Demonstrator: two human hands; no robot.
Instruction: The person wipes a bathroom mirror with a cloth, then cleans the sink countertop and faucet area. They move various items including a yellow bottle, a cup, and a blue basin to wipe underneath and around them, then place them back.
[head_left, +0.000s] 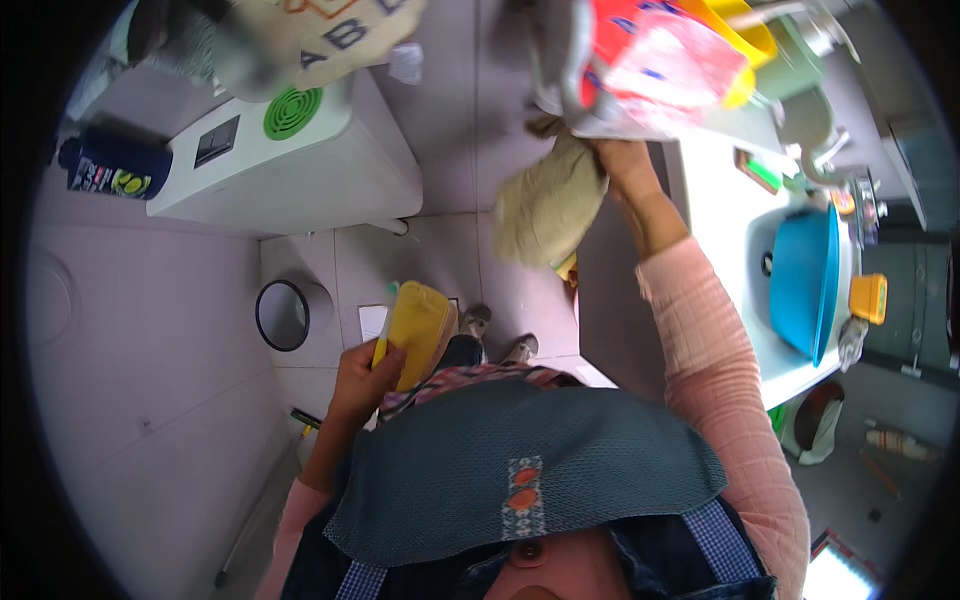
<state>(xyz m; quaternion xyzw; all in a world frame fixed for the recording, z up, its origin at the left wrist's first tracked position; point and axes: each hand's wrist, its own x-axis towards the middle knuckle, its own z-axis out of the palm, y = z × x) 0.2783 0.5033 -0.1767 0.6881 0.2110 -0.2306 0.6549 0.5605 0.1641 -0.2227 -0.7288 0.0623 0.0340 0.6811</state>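
My left hand (367, 379) is closed around a toothbrush (387, 330) with a yellow and white handle and a green head. The same hand holds a flat yellow plastic case (421, 322), tilted above the floor. My right hand (628, 176) reaches forward beside the washbasin counter, with its fingers partly hidden. It grips a bunched beige cloth (553, 199), which hangs down and is slightly blurred. Just above that hand lies a red and white plastic package (667, 67), blurred and cut by the top edge.
On the left stands a white toilet tank (315, 176) carrying a green drain cover (292, 112) and a dark blue bottle (116, 165). A round waste bin (283, 315) sits on the floor. To the right, a blue basin (802, 285) tilts inside the white sink (757, 225), near an orange container (868, 298).
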